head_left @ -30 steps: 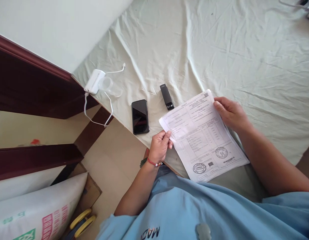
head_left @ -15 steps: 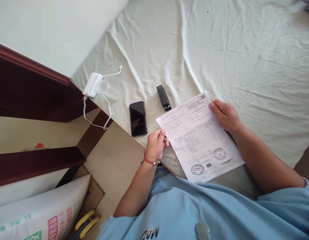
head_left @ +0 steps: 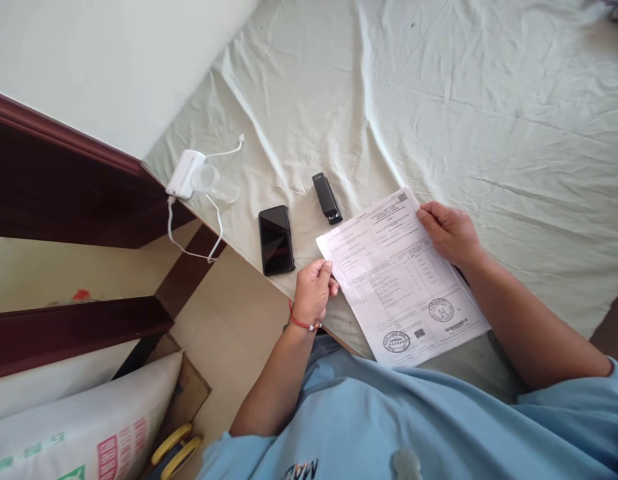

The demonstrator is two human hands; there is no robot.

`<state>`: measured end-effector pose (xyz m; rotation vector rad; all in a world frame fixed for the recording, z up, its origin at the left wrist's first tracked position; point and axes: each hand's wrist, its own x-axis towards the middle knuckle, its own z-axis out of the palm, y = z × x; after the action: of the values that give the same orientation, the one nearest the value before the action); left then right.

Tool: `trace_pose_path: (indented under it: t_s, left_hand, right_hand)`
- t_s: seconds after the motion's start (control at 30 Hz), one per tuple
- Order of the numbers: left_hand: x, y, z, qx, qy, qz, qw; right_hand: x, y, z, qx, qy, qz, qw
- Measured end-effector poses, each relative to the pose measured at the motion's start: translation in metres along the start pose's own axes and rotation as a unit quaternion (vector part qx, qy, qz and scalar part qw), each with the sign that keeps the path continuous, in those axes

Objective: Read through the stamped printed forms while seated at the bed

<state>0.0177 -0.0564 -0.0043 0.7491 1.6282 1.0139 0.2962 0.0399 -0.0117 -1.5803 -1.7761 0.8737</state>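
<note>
A printed paper document with two round stamps and a barcode is held between both hands, close to my blue shirt. My left hand, a red bracelet at its wrist, pinches the document's left edge. At the upper right edge, my right hand grips the same sheets with its thumb on top. Whether several sheets lie under the top one is hard to make out. Just beyond the paper's top edge lies a black stapler. A black smartphone lies flat to the left of it.
A pale green cloth with creases covers the table. At its left edge sit a white power bank-like device, a white cable and a clear plastic piece. Below left are dark wood furniture, a printed sack and yellow-rimmed wheels.
The document's upper left corner has shifted slightly right, and its sheets look more evenly lined up. Both hands keep their hold; the view has moved a little.
</note>
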Motion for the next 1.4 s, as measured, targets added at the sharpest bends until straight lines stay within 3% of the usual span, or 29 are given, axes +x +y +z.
trace_pose_path:
  t_s: [0.2,0.47,0.97,1.07,1.27,1.4]
  left_hand:
    - [0.001,0.005,-0.004,0.053,0.000,0.039,0.998]
    - [0.010,-0.002,-0.006,-0.014,-0.007,0.000,1.000]
    - [0.009,0.006,-0.006,-0.037,-0.033,-0.037,0.998]
    - [0.009,0.011,-0.007,-0.054,-0.021,-0.052,0.997]
    - [0.018,0.020,-0.009,-0.086,0.031,-0.013,0.996]
    - [0.025,0.022,-0.008,-0.115,0.031,-0.004,0.993]
  right_hand:
    - [-0.004,0.000,-0.001,-0.001,0.017,-0.005,1.000]
    - [-0.010,-0.002,-0.001,-0.044,0.004,-0.036,0.998]
    - [-0.006,0.001,-0.005,-0.005,-0.008,-0.003,1.000]
    - [-0.006,-0.001,-0.008,0.029,-0.015,0.015,0.999]
    - [-0.007,0.001,-0.009,0.084,-0.032,0.032,0.995]
    - [-0.007,0.001,-0.010,0.116,-0.040,0.041,0.992]
